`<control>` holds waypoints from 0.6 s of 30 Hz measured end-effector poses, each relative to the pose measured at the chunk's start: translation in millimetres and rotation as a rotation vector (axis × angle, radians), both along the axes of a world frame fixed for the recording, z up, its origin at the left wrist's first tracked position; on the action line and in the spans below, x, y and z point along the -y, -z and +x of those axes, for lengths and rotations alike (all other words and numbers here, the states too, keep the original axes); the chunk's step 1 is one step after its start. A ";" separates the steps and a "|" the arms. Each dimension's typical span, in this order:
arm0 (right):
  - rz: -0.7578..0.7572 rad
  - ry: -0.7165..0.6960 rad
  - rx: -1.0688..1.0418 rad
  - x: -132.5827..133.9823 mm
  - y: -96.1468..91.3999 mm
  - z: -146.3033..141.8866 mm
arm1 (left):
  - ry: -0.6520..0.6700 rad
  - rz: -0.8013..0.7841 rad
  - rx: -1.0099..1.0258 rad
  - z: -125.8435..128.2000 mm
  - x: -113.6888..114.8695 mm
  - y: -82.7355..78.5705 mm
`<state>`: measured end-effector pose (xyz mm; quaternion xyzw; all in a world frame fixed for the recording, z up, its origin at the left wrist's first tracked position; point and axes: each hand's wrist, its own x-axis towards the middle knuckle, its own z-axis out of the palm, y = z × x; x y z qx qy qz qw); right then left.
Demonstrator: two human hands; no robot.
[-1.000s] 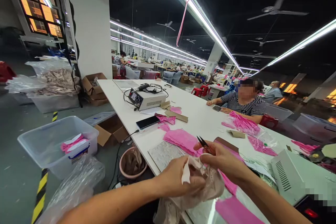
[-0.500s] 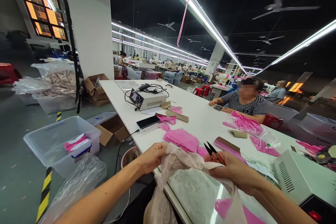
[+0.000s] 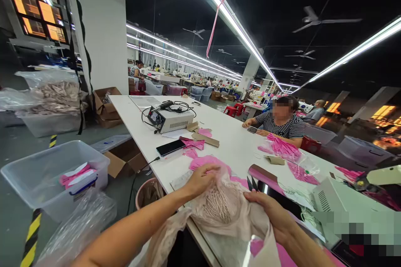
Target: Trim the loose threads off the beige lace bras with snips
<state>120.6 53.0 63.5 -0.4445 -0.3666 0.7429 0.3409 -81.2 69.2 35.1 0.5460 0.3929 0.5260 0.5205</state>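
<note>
A pale beige piece of sheer, lacy fabric (image 3: 219,206) is stretched between both hands over the near table edge, a bundle of thin strings showing in its middle. My left hand (image 3: 203,181) pinches its upper left edge. My right hand (image 3: 275,212) grips the right edge, and the dark blades of small scissors (image 3: 252,184) stick out beyond its fingers, their handles hidden. Part of the fabric hangs off the table at the left. Just beyond the hands lie pink fabric pieces (image 3: 208,162).
On the white table (image 3: 225,123) are a control box (image 3: 175,121) with cables, a phone (image 3: 171,147) and cardboard strips (image 3: 205,139). A co-worker (image 3: 282,123) sits across at the right. A clear plastic bin (image 3: 56,175) and a pink bucket (image 3: 147,192) stand at the left.
My view has turned slightly right. The fabric has been spread wider, exposing the strings, and my left hand has moved up and right over it. My right hand still holds fabric and scissors.
</note>
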 end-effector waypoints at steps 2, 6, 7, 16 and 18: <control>-0.025 0.021 -0.028 2.7 0.9 -1.0 | 0.025 0.113 -0.028 5.3 9.3 -10.1; -0.025 0.068 -0.064 8.2 -1.4 -4.5 | 0.164 0.369 -0.354 13.9 14.2 -16.5; -0.018 0.076 -0.068 9.4 -2.0 -5.3 | 0.193 0.327 -0.370 15.4 12.8 -14.6; 0.039 -0.010 -0.097 15.2 -4.2 -9.4 | 0.399 -0.103 0.082 16.0 14.1 -3.9; 0.067 -0.022 -0.080 15.7 -3.7 -9.6 | 0.380 -0.133 0.130 15.7 17.0 -3.7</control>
